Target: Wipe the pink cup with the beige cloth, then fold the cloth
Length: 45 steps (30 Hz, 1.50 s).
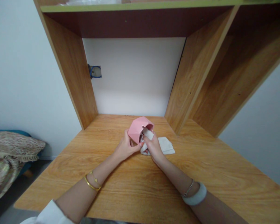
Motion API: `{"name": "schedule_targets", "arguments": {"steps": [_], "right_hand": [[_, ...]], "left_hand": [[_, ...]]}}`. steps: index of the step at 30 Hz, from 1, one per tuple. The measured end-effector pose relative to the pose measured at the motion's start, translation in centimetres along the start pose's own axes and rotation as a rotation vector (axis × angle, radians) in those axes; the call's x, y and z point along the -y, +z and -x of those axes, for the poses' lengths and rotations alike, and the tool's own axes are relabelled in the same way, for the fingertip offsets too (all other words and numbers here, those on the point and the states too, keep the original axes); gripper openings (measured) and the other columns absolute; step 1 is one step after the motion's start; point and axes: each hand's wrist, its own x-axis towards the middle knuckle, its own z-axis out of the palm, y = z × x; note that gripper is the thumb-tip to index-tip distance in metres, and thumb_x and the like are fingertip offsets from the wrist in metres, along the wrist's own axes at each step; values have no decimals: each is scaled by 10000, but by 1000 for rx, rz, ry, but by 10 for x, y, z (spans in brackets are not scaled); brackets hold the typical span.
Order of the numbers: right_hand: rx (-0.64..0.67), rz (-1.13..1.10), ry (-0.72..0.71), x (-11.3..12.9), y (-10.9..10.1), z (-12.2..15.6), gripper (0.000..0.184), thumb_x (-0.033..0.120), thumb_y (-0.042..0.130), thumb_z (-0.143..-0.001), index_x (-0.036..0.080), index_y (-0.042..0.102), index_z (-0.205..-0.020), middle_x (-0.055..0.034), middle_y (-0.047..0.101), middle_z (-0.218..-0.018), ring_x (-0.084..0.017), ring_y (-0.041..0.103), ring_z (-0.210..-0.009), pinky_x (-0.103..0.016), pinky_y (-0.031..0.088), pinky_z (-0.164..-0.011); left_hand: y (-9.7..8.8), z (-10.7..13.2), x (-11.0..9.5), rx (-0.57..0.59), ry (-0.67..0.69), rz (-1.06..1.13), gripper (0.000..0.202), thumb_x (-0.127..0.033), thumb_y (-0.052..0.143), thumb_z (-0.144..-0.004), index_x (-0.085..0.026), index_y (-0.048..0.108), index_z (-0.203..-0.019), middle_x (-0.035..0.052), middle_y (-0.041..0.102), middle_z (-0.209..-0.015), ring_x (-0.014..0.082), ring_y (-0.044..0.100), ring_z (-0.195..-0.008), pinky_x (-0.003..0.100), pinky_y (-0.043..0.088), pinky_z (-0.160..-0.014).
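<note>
My left hand (125, 147) grips a pink faceted cup (137, 128), tilted on its side just above the wooden desk (135, 183). The cup's mouth faces right. My right hand (153, 145) holds a white cloth (164, 145) and pushes part of it into the cup's mouth. The rest of the cloth trails onto the desk to the right of my hand. Both hands are close together near the middle of the desk.
Wooden side panels (71, 71) and a divider (191, 84) rise at the back, with a shelf (135, 6) overhead. A blue wall socket box (95, 72) sits on the white back wall. A patterned blanket (7, 152) lies at the far left, below desk level.
</note>
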Motion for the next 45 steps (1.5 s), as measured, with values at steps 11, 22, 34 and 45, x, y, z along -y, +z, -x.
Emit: {"name": "schedule_targets", "arguments": {"steps": [11, 22, 34, 45], "right_hand": [[-164, 371, -41, -5, -19, -23, 733, 313, 630, -559, 113, 343, -1203, -117, 592, -973, -209, 582, -816, -316, 456, -698], [-66, 654, -167, 14, -20, -5, 670, 304, 542, -675, 131, 291, -1272, -69, 623, -800, -192, 569, -622, -283, 418, -580], [-105, 319, -216, 0, -18, -8, 539, 259, 496, -702, 173, 351, -1214, -98, 475, -1206, -207, 447, -1093, -358, 344, -910], [-25, 7, -95, -1, -7, -7, 439, 326, 488, -701, 167, 405, -1101, -80, 607, -952, -166, 598, -725, -268, 481, -587]], "left_hand": [[-11, -3, -10, -14, -42, -303, 707, -436, 587, -655, -146, 287, -1226, 103, 592, -993, 234, 576, -868, 313, 444, -695], [-26, -5, -9, 58, 1, -571, 684, -449, 516, -680, -172, 299, -1267, 66, 630, -863, 245, 611, -732, 323, 444, -661], [-27, -7, -4, 24, 5, -280, 774, -501, 467, -748, -187, 91, -1347, 36, 604, -865, 152, 575, -617, 253, 429, -582], [-3, -1, -3, 48, 65, -6, 722, -397, 600, -698, -125, 210, -1242, 118, 490, -1133, 205, 504, -997, 324, 427, -809]]}}
